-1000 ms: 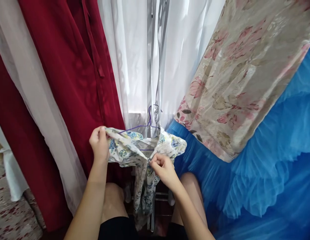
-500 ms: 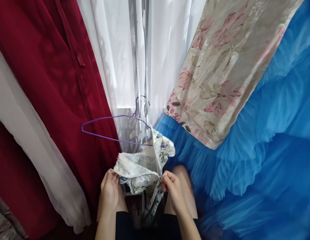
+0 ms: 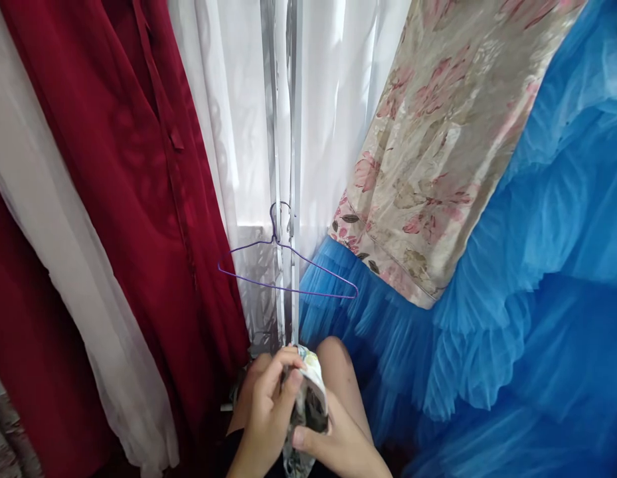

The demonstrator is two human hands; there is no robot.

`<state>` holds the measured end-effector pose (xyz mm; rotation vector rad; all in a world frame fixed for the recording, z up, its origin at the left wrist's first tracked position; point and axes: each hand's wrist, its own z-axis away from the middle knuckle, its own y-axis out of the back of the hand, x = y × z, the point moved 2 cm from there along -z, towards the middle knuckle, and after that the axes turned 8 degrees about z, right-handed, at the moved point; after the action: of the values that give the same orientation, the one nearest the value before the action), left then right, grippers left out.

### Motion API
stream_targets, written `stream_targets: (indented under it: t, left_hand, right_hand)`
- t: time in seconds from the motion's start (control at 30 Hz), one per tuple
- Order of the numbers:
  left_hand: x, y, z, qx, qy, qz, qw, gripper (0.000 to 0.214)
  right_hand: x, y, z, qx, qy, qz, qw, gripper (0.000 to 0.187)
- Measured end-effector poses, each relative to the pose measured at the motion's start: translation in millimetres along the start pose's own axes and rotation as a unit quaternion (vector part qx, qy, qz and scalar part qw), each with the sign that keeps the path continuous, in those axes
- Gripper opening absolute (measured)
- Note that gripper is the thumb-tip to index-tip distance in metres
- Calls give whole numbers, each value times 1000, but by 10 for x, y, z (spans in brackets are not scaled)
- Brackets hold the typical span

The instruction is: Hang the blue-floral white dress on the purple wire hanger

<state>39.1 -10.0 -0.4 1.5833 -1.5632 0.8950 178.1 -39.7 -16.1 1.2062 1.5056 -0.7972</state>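
Left grip and right grip clasp floral fabric below a purple hanger.

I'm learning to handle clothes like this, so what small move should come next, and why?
Perhaps gently spread the floral garment between the left hand and right hand: it looks bunched there, its shape unclear, while the purple hanger hangs bare beyond.

At six o'clock, left hand and right hand hold a floral garment. Toward twelve from them hangs a purple hanger.
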Motion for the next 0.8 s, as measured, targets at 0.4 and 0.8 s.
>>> stream_targets:
  t: [0.4, 0.8]
  left_hand:
    - [-432, 183, 219, -297, 181, 48, 936, 69]
    - [-179, 868, -370, -268, 59, -168, 947, 39]
  right_hand:
    - [-120, 274, 73, -57, -93, -37, 993, 35]
    - [-787, 1734, -942, 84, 47, 247, 964, 34]
